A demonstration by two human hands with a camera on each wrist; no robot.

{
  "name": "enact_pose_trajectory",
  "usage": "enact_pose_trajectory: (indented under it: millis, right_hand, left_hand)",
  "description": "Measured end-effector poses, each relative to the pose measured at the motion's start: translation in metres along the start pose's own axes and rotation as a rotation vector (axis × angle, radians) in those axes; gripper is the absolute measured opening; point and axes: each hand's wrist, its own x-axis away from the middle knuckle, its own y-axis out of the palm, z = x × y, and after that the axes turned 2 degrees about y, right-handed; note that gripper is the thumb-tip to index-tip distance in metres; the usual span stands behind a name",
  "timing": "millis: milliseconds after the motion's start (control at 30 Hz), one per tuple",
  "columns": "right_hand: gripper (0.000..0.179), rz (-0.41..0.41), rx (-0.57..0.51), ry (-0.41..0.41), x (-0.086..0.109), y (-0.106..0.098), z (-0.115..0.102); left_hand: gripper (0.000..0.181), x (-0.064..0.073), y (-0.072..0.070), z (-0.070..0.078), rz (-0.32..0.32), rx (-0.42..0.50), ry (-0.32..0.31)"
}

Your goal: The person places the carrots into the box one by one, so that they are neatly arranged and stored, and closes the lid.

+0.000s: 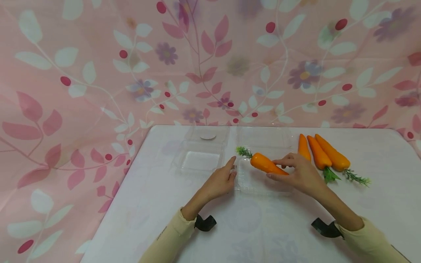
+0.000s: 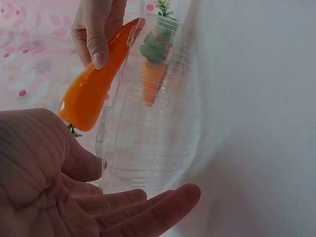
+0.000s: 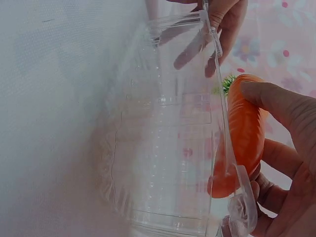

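Observation:
My right hand (image 1: 304,174) pinches an orange toy carrot (image 1: 264,163) between thumb and fingers, above the base of an open clear plastic clamshell box (image 1: 260,184). The carrot lies tilted, its green sprig toward the left and its thin tip near the right fingers. At the box's left side is my left hand (image 1: 221,179), fingers extended along the outside. In the left wrist view, the left thumb (image 2: 81,160) reaches the rim of the box. The box base has nothing visible in it.
A second open clear clamshell box (image 1: 200,162) stands to the left. To the right lie more toy carrots (image 1: 332,153), one partly hidden by my right hand. A white cloth (image 1: 250,226) covers the table; a pink floral curtain (image 1: 210,65) hangs behind.

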Motion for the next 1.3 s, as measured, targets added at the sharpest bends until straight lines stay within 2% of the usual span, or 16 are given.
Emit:
enact_pose_trajectory:
  millis: [767,1067,1300]
  right_hand:
    - [0.047,-0.128,0.109,-0.024,0.000,0.013,0.000]
    - [0.047,-0.226,0.119,-0.045,-0.004,0.017,0.002]
    - [0.044,-0.267,0.128,-0.050,-0.006,0.019,0.003]
  left_hand:
    - [0.056,-0.001,0.001,-0.002,0.004,-0.014,0.012]
    - [0.056,0.000,0.001,-0.001,0.001,-0.016,-0.002]
    - [0.056,0.000,0.000,0.000,0.000,-0.010,0.002]
